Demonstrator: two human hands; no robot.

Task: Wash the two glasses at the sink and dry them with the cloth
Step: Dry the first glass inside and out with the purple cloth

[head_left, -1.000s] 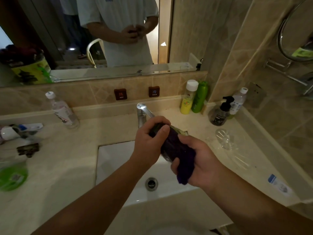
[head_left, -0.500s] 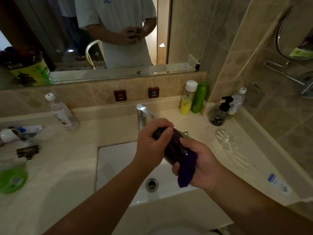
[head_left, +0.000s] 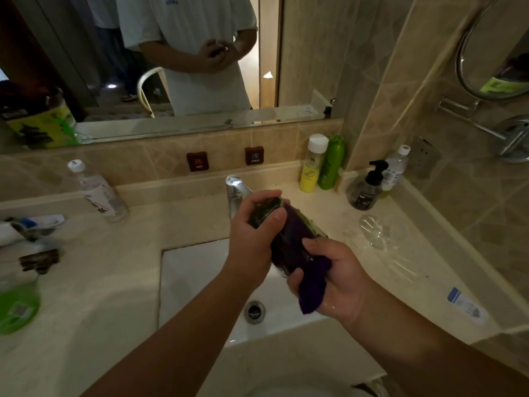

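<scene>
over the white sink basin (head_left: 194, 270), our left hand (head_left: 252, 239) grips the clear drinking glass (head_left: 286, 233), stuffed with purple cloth (head_left: 312, 293). our right hand (head_left: 340, 282) clutches that cloth. the second clear glass (head_left: 375, 230) lies at three o'clock on the beige stone surface (head_left: 86, 282).

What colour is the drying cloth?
Dark purple cloth, clearest in the head view.

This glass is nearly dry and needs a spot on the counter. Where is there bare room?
The widest bare patch is left of the sink, between it and the water bottle. A narrower strip lies right of the basin, between the other glass and the small tube. The back right corner is crowded with bottles.
</scene>
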